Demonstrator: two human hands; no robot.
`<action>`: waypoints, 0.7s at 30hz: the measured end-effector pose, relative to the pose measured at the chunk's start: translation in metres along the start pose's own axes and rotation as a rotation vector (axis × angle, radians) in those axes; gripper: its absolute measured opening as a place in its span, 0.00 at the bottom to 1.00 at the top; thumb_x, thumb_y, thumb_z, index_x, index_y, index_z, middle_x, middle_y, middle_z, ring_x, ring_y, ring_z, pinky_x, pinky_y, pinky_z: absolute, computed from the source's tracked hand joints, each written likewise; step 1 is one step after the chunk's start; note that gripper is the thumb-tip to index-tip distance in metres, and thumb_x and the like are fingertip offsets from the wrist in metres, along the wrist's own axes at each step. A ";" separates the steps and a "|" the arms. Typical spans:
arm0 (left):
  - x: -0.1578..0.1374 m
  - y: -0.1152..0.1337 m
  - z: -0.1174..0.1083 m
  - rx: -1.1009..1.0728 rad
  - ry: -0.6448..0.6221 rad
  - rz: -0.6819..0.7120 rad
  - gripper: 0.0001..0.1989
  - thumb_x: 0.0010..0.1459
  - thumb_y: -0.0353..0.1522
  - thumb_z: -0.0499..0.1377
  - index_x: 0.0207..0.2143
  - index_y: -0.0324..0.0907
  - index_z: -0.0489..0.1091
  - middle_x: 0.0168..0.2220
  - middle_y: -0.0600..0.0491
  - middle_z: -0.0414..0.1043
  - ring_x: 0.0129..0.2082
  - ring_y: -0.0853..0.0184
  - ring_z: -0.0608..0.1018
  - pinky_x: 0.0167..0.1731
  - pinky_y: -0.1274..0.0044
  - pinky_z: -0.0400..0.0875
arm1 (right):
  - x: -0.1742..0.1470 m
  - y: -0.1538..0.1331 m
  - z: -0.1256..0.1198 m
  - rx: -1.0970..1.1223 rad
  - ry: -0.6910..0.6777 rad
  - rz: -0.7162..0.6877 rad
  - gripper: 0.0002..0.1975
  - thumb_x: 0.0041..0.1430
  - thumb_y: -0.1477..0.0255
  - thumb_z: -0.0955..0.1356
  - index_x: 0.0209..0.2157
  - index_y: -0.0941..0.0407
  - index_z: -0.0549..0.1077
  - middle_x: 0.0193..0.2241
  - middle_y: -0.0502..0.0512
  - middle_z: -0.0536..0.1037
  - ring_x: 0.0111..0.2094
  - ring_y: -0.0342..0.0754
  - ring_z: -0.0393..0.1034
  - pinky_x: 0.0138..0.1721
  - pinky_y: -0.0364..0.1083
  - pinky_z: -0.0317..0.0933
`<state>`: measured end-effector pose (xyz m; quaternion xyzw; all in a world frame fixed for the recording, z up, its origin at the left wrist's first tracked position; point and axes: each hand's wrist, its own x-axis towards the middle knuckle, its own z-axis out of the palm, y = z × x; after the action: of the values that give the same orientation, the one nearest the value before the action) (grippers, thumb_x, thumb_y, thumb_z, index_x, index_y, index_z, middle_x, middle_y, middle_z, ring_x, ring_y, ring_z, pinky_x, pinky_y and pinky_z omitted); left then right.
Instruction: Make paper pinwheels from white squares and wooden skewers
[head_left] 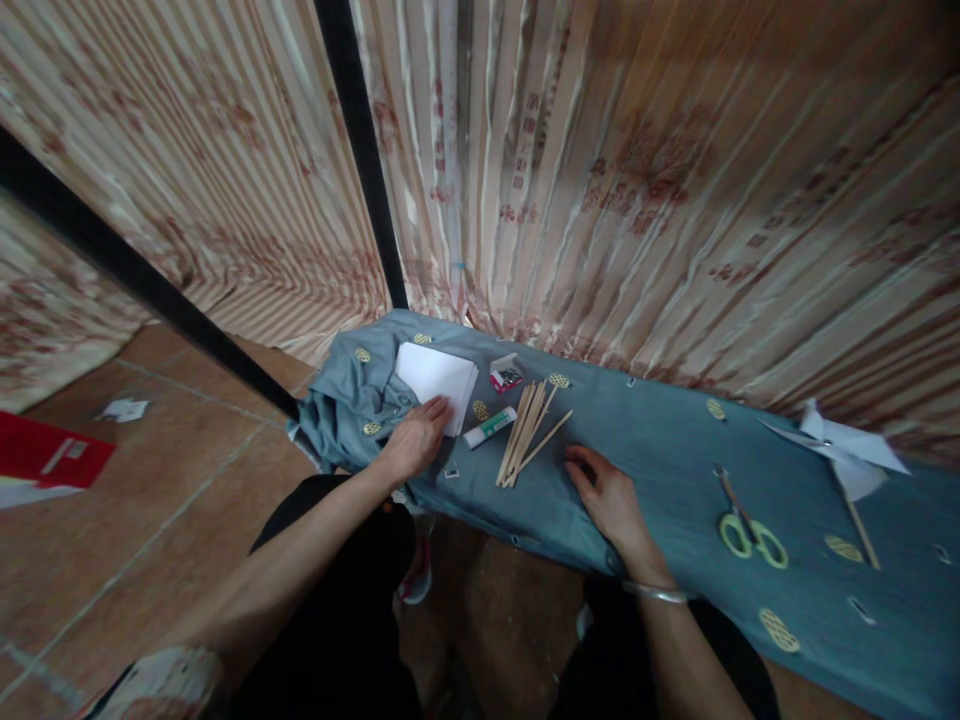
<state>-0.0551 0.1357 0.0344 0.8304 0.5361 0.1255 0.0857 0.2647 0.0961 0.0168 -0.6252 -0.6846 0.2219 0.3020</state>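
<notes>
My left hand (pixel 420 437) lies with its fingers stretched over the near edge of a stack of white paper sheets (pixel 435 372). Nothing shows clasped in it. Lightly curled, with a gap between thumb and fingers, my right hand (pixel 606 490) rests on the blue-grey cloth (pixel 645 430) and holds nothing. Between the hands are a glue stick (pixel 490 427) and a loose bundle of thin wooden sticks (pixel 525 430). A small clear box with a red label (pixel 505 373) sits behind them, holding small items too tiny to name.
Scissors with green handles (pixel 752 535) lie to the right of my right hand. Farther right is a white paper pinwheel (pixel 851 455) on a stick. Black poles (pixel 367 150) and a patterned curtain (pixel 525 200) stand behind. A red packet (pixel 52 450) is on the tiled floor.
</notes>
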 end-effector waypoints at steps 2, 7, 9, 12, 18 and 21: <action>-0.002 0.000 0.000 -0.027 0.009 -0.013 0.22 0.56 0.22 0.50 0.52 0.35 0.69 0.58 0.41 0.66 0.60 0.57 0.67 0.59 0.65 0.63 | 0.000 0.001 0.000 -0.005 0.005 0.001 0.19 0.58 0.63 0.61 0.44 0.56 0.75 0.43 0.60 0.81 0.42 0.56 0.76 0.47 0.54 0.67; -0.004 -0.001 -0.004 -0.116 0.022 -0.076 0.15 0.58 0.26 0.53 0.44 0.41 0.75 0.54 0.46 0.71 0.57 0.59 0.72 0.57 0.69 0.66 | 0.000 0.003 0.002 0.002 0.017 0.001 0.18 0.58 0.64 0.62 0.44 0.55 0.75 0.43 0.59 0.81 0.42 0.55 0.76 0.47 0.54 0.67; -0.004 -0.002 -0.007 -0.118 0.011 -0.085 0.14 0.58 0.27 0.54 0.43 0.42 0.76 0.54 0.47 0.72 0.55 0.60 0.73 0.56 0.71 0.67 | 0.000 0.003 0.002 0.007 0.018 0.000 0.17 0.58 0.64 0.62 0.44 0.55 0.75 0.42 0.58 0.81 0.42 0.55 0.76 0.47 0.53 0.67; -0.005 -0.004 -0.011 -0.127 0.006 -0.088 0.13 0.59 0.28 0.54 0.41 0.43 0.77 0.52 0.49 0.74 0.53 0.61 0.75 0.53 0.72 0.69 | 0.001 0.004 0.002 0.012 0.023 -0.013 0.17 0.58 0.64 0.62 0.44 0.55 0.75 0.41 0.59 0.81 0.41 0.55 0.76 0.46 0.53 0.67; -0.006 -0.009 -0.006 -0.197 0.080 -0.094 0.14 0.60 0.30 0.52 0.39 0.43 0.78 0.49 0.49 0.76 0.49 0.62 0.78 0.50 0.73 0.71 | 0.003 0.005 0.003 0.005 0.025 -0.005 0.17 0.58 0.63 0.62 0.43 0.55 0.75 0.40 0.59 0.81 0.40 0.56 0.77 0.45 0.54 0.68; -0.003 -0.011 -0.003 -0.247 0.143 -0.149 0.14 0.59 0.28 0.53 0.39 0.41 0.78 0.47 0.48 0.78 0.47 0.62 0.79 0.49 0.74 0.72 | 0.003 0.005 0.002 -0.003 0.031 -0.014 0.17 0.58 0.63 0.62 0.43 0.55 0.76 0.41 0.59 0.81 0.41 0.56 0.76 0.45 0.54 0.67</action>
<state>-0.0666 0.1378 0.0336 0.7604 0.5813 0.2427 0.1580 0.2664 0.0997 0.0123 -0.6241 -0.6847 0.2091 0.3130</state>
